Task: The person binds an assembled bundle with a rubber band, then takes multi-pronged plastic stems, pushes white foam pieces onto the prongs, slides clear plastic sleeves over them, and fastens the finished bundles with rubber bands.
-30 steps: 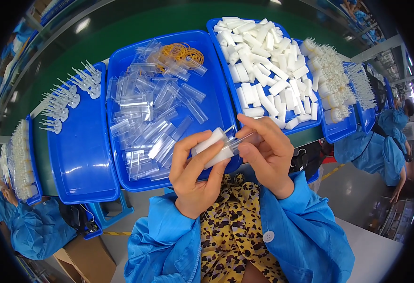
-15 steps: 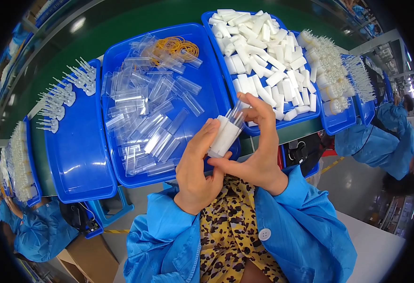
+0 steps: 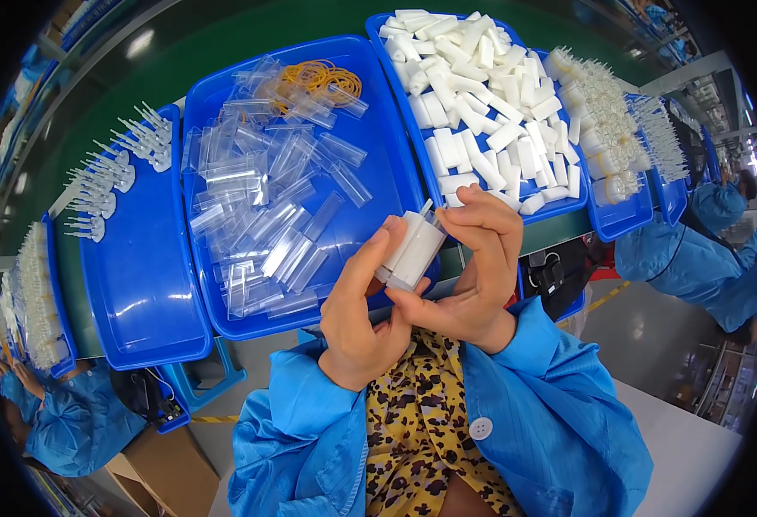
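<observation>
2 hands grip a white piece in front of the blue trays

The left hand and right hand meet around the white piece, near the front edge of the large blue tray. The left fingers lie along its left side, grasping it. The right fingers are curled at its upper end, with the right thumb by its lower end, so the piece is held between them. It tilts, upper end to the right; a thin prong shows there, and the lower end looks clear. How far any clear plastic covers it is hard to tell.

The large tray holds a loose heap of clear plastic pieces with orange-yellow rubber bands at the far side. Just to the right, a 2nd blue tray is piled with white blocks. To the left, a 3rd blue tray bears pronged white parts along its far left side. Beyond the white blocks, at right, stands a 4th blue tray stacked with whitish assemblies. A person in blue is farther right.
</observation>
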A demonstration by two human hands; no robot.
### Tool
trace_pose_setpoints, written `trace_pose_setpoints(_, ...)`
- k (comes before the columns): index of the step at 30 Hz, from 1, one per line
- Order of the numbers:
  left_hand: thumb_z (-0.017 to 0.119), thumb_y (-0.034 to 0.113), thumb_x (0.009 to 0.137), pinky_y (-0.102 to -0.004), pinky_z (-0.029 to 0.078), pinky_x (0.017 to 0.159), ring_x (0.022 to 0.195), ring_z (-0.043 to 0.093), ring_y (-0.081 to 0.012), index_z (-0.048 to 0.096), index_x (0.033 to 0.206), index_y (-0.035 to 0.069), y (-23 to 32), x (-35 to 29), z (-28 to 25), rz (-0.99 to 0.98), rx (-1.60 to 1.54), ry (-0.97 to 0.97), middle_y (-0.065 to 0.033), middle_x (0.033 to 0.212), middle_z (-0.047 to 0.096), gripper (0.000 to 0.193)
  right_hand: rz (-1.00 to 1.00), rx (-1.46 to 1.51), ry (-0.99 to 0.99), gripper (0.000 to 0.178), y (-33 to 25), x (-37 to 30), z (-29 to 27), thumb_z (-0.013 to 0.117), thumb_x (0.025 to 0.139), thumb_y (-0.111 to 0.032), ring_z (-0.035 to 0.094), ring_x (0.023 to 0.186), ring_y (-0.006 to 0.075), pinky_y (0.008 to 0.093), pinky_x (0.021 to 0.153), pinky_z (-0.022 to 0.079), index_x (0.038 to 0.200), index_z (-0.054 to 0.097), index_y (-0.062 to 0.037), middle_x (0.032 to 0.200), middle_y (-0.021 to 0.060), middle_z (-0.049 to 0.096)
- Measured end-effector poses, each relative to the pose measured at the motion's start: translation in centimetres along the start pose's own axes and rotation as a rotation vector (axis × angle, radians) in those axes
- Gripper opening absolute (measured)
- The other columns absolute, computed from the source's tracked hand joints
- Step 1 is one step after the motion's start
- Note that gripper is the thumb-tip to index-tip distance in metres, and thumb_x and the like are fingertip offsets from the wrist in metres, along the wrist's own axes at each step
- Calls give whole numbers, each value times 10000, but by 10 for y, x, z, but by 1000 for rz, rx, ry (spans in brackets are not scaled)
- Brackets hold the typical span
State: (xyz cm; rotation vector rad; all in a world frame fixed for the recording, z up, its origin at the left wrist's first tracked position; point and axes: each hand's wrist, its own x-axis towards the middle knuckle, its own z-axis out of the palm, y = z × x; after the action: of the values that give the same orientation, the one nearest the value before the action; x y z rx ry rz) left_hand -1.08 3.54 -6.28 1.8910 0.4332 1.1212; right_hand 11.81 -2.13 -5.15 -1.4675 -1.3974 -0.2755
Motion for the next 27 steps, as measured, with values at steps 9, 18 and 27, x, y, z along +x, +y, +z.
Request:
trace_pose_setpoints(9, 702, -94, 764, -381, 541, 907, 1191, 529, -339, 268, 1349, -6, 0, 0, 0, -14, 0, 47, -237, 1331, 466, 733, 48, -15, 2, 617, -9, 4, 3, 848, 552, -204, 529, 1088, 317, 480, 958, 413, 1076, 594, -2, 1119, 121, 527)
trace_pose_setpoints(18, 720, -57, 765, -393, 564, 859, 1160, 553, -368, 370, 1331, -24, -5, -2, -4, 49, -99, 169, -252, 1285, 512, 667, 39, -46, -96, 669, -19, 8, 5, 835, 574, -191, 500, 1112, 291, 456, 1024, 378, 1158, 582, 12, 1149, 130, 508)
trace_pose_setpoints(27, 663, -82, 797, -375, 570, 872, 1204, 514, -343, 399, 1305, -50, -6, -4, -43, -115, -91, 182, -239, 1319, 458, 574, 140, 215, -240, 521, -13, 43, 12, 774, 709, -224, 527, 1097, 332, 424, 957, 406, 1158, 597, -28, 1172, 127, 553)
